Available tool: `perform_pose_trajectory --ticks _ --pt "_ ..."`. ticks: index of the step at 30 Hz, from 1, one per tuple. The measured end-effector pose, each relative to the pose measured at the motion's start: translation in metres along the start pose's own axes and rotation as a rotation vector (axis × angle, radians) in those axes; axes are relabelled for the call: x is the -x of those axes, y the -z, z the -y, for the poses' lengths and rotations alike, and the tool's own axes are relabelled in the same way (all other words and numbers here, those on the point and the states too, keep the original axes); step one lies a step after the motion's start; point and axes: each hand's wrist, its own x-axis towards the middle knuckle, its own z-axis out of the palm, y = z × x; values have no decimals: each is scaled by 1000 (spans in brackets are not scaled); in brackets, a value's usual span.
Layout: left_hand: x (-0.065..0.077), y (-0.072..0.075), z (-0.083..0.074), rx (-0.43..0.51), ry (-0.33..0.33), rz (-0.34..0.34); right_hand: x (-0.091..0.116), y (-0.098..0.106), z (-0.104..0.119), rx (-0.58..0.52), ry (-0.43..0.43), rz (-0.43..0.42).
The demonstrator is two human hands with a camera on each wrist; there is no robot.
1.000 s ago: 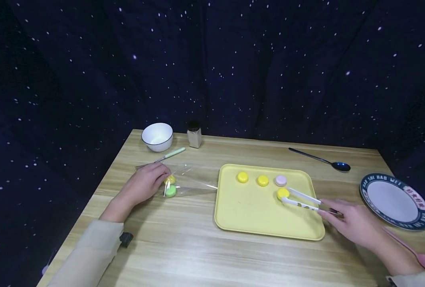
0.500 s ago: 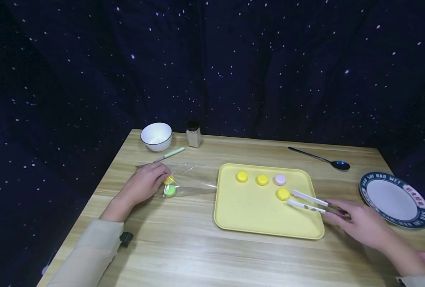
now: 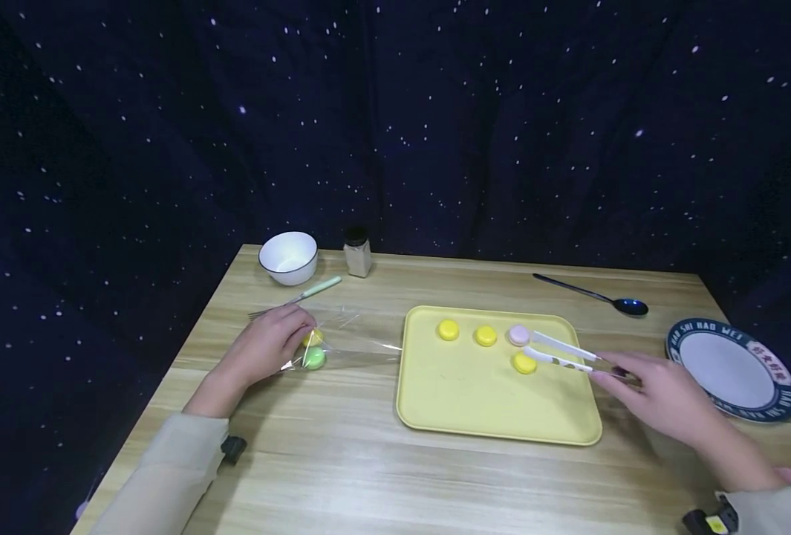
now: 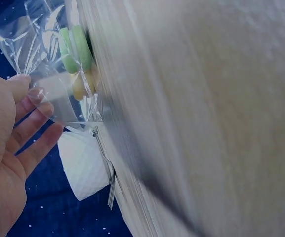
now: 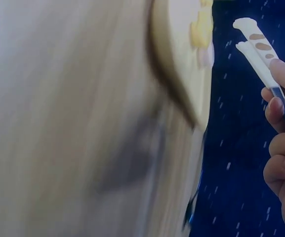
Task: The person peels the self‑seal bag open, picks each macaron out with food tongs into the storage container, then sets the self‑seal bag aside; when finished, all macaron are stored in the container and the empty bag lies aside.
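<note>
My left hand (image 3: pixel 264 345) pinches the edge of a clear plastic bag (image 4: pixel 48 29) between thumb and fingers. Inside the bag lie a green macaron (image 3: pixel 314 358) and a yellow macaron (image 3: pixel 313 337). In my right hand (image 3: pixel 662 394) is a pair of white tongs (image 3: pixel 562 355) with brown spots, their tips apart and nothing between them. Those tips hover just right of a lilac macaron (image 3: pixel 518 335), overlapping the top of a yellow macaron (image 3: pixel 525 363) in the head view. Two more yellow macarons sit in a row to the left on the yellow tray (image 3: pixel 462 405).
Behind the bag are a fork (image 3: pixel 318 287) with a green handle, a white bowl (image 3: pixel 289 258) and a black-capped jar (image 3: pixel 358 254). A dark spoon (image 3: pixel 629 306) lies behind the tray. The blue-rimmed plate (image 3: pixel 729 371) is beyond my right hand.
The tongs have let go of the front yellow macaron, backed off to the right, then moved up and left toward the lilac one. My left hand keeps its place on the bag.
</note>
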Motion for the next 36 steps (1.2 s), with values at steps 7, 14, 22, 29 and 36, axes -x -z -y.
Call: perform_pose_trajectory --ticks 7,14,22,29,36 --pt "3 -1 2 12 0 -9 -50 -25 42 -77 210 -86" --pt "7 -2 6 11 23 4 -100 -54 90 -82 318 -100" --pt "6 0 5 4 -13 -27 -140 -85 135 -77 382 -41" --pt "4 0 4 -12 -37 -50 -164 -111 168 -64 418 38" --pt "3 -1 1 0 -37 -37 -180 -130 198 -68 429 105"
